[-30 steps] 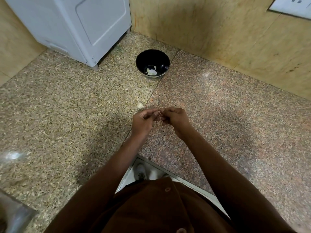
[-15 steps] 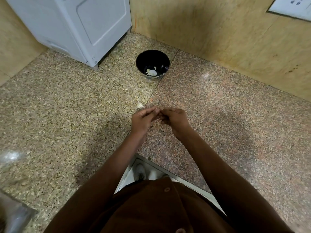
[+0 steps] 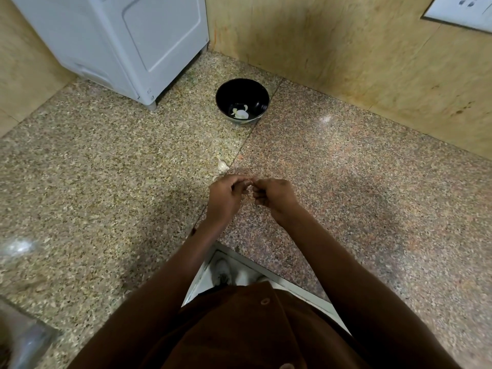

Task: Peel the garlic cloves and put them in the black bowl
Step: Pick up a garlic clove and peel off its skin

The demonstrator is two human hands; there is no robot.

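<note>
Granite counter point(image 3: 106, 182): both hands point(image 3: 226, 195) point(image 3: 274, 194) together before black bowl point(image 3: 226, 95)

1. A speckled granite bench point(image 3: 106, 182) — two slabs meeting at a seam, with glossy light spots.
2. Tan walls point(image 3: 346, 54) meet in a corner behind it.
3. A white appliance point(image 3: 119, 41) stands at the back left.
4. A white socket plate point(image 3: 463, 9) sits on the right wall.

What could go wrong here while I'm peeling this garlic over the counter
The clove is hidden between the fingertips of your left hand and right hand; if it slips, it lands on the counter, well short of the black bowl. The loose garlic just beyond your hands could get knocked.
</note>
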